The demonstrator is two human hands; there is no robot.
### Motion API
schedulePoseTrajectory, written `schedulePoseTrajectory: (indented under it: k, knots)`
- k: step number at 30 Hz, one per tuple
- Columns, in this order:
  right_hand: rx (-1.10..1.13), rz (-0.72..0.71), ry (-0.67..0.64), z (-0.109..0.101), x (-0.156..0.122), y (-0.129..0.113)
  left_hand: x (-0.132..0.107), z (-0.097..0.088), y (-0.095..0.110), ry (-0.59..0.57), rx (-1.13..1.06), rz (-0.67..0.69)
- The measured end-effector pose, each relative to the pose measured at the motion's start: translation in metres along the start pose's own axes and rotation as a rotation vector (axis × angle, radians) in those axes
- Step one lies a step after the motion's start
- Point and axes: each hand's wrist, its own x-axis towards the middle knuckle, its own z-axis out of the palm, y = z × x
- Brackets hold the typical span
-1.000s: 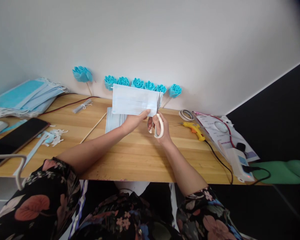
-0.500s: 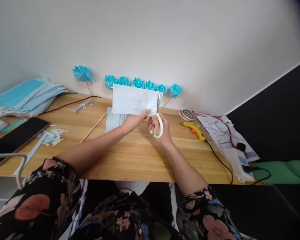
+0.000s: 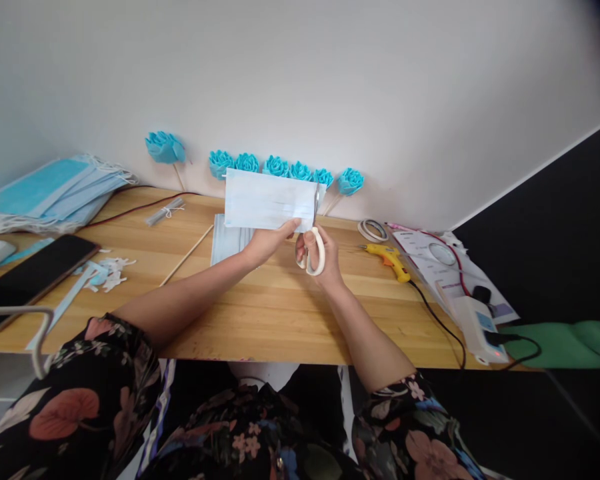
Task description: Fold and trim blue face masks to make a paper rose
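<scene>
My left hand [image 3: 271,243] pinches a pale blue face mask [image 3: 267,199] by its lower right part, thumb on the near side. The mask is held up above the table. My right hand [image 3: 326,260] is closed around the white handles of a pair of scissors [image 3: 318,253]. Their blades point upward along the mask's right end, with a narrow strip showing to the right of them. Below the held mask, other pleated mask material [image 3: 224,241] lies on the table, partly covered by my left hand and wrist. Several blue paper-like flowers [image 3: 277,166] stand behind, against the wall.
On the left are a pile of masks [image 3: 55,190], a phone [image 3: 35,280], cut scraps [image 3: 103,273] and a thin stick [image 3: 186,256]. To the right lie tape rolls [image 3: 373,230], a yellow glue gun [image 3: 389,260], papers [image 3: 425,257] and a power strip [image 3: 477,327].
The scissor handles have shifted very slightly closer together in my right hand. The mask and my left hand stay nearly where they were.
</scene>
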Motion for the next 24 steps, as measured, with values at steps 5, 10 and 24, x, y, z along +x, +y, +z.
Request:
schedulePoseTrajectory:
  k: [5, 10, 24]
  knots:
    - [-0.003, 0.014, 0.003, 0.0006, -0.0004, 0.0000, -0.0002, 0.0002, 0.0000, -0.001, -0.001, 0.009]
    - [0.002, 0.014, 0.002, -0.0003, -0.0001, 0.0011, 0.0002, 0.0006, -0.0002, 0.009, -0.013, -0.002]
    - [-0.016, 0.025, 0.024, 0.0002, 0.0005, 0.0023, 0.0002, 0.0008, 0.0006, -0.008, -0.029, 0.020]
